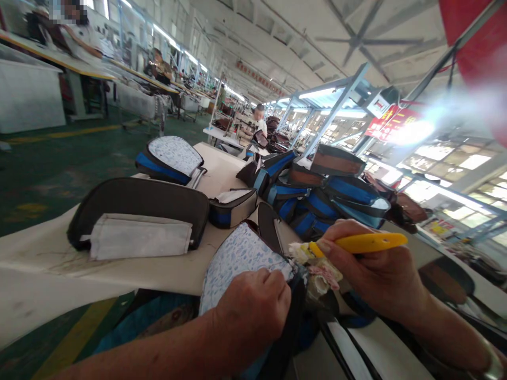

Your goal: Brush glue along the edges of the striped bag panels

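Note:
My left hand is closed on the edge of a bag piece with a pale blue-and-white speckled lining and dark sides. Its fingertips are partly hidden from me. Between the thumb and fingers of my right hand is a brush with a yellow handle. The brush's pale, caked bristles are close to the lining's right-hand edge; whether they touch it I cannot tell. Just below the bristles is a crusted, pinkish-white lump, partly behind my right hand.
On the pale worktable lies a dark curved panel with a white rectangular piece. Behind it sits another speckled bag piece. Blue and black bag parts are heaped at the back right. Several people work at farther tables.

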{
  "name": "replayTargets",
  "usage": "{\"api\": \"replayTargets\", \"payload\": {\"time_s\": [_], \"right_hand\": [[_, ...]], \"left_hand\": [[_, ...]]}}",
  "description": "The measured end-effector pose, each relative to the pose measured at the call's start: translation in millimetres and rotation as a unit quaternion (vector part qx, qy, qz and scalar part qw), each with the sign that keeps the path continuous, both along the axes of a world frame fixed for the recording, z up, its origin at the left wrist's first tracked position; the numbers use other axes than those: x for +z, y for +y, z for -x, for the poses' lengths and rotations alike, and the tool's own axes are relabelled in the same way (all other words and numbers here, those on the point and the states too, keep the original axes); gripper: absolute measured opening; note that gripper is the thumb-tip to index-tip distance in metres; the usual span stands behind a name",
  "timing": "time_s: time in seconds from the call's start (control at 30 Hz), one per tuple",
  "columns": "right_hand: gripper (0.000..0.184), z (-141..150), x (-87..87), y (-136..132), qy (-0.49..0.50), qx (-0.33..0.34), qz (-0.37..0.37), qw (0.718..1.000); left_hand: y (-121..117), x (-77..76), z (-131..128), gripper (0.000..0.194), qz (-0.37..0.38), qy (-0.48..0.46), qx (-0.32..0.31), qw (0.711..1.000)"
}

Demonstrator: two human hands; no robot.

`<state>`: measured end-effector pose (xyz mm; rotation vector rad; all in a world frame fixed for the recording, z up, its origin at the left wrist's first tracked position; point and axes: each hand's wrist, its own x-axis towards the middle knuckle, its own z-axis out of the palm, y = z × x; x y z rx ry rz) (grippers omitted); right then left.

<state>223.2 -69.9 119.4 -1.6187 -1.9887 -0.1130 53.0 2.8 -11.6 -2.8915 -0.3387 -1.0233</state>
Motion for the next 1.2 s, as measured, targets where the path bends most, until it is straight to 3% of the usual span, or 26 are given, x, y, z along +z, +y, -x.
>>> {"api": "replayTargets", "payload": {"time_s": [0.13, 0.23, 0.37, 0.43, 0.47, 0.5, 0.53, 0.63, 0.67, 0.77, 0.87, 0.93, 1.0, 1.07, 1.13, 1.2], "right_hand": [[0.011, 10.5, -1.0, 8.3, -0.054, 0.044, 0.085, 0.994], [0.015, 13.6, -4.5, 12.0, -0.043, 0.014, 0.043, 0.998], [0.014, 6.6, -10.0, 11.1, -0.037, 0.032, 0.053, 0.997], [0.011, -1.4, -13.3, 7.2, 0.006, -0.017, -0.015, 1.000], [0.009, -5.2, -16.2, 4.2, 0.088, -0.047, -0.072, 0.992], [0.009, -7.9, -20.6, 0.8, 0.209, -0.069, -0.121, 0.968], [0.011, -8.8, -27.2, -2.7, 0.349, -0.077, -0.145, 0.923], [0.021, 3.9, -61.6, -9.1, 0.676, -0.028, -0.081, 0.732], [0.022, 13.6, -76.2, -8.6, 0.728, -0.007, -0.046, 0.684], [0.019, 52.6, -115.2, 2.3, 0.809, 0.077, 0.035, 0.581], [0.020, 90.4, -133.0, 22.1, 0.860, 0.144, 0.056, 0.486], [0.021, 109.3, -136.1, 35.9, 0.874, 0.171, 0.061, 0.450], [0.020, 123.4, -138.0, 47.5, 0.876, 0.188, 0.079, 0.436], [0.022, 132.6, -140.0, 54.9, 0.878, 0.184, 0.094, 0.432], [0.025, 135.2, -139.5, 57.3, 0.883, 0.159, 0.099, 0.431], [0.028, 130.0, -133.6, 56.1, 0.877, 0.125, 0.089, 0.456]], "left_hand": [[-3.1, -1.4, -0.3, 0.009, 0.013, 0.010, -0.008, 1.000], [-5.8, -2.7, 1.5, 0.006, 0.006, 0.037, -0.022, 0.999], [-2.7, -8.1, 10.2, 0.008, -0.013, 0.013, -0.029, 0.999], [6.0, -11.1, 19.7, 0.009, -0.011, -0.007, -0.040, 0.999], [12.6, -12.2, 26.1, 0.010, 0.003, -0.013, -0.042, 0.999], [20.3, -12.9, 33.3, 0.011, 0.027, -0.018, -0.041, 0.999], [28.8, -13.3, 41.2, 0.011, 0.062, -0.024, -0.036, 0.997], [53.1, -13.0, 65.8, 0.013, 0.202, -0.066, 0.020, 0.977], [59.3, -12.4, 73.4, 0.016, 0.234, -0.087, 0.048, 0.967], [68.7, -8.7, 92.8, 0.012, 0.243, -0.122, 0.106, 0.956], [66.7, -1.6, 108.1, 0.025, 0.241, -0.127, 0.125, 0.954], [62.8, 2.7, 116.3, 0.024, 0.272, -0.128, 0.147, 0.942], [59.8, 4.5, 122.4, 0.034, 0.283, -0.128, 0.183, 0.933], [59.0, 4.1, 126.2, 0.047, 0.281, -0.138, 0.222, 0.923], [59.8, 3.5, 128.4, 0.036, 0.295, -0.153, 0.226, 0.916], [60.7, 4.4, 129.9, 0.020, 0.332, -0.160, 0.190, 0.910]]}}
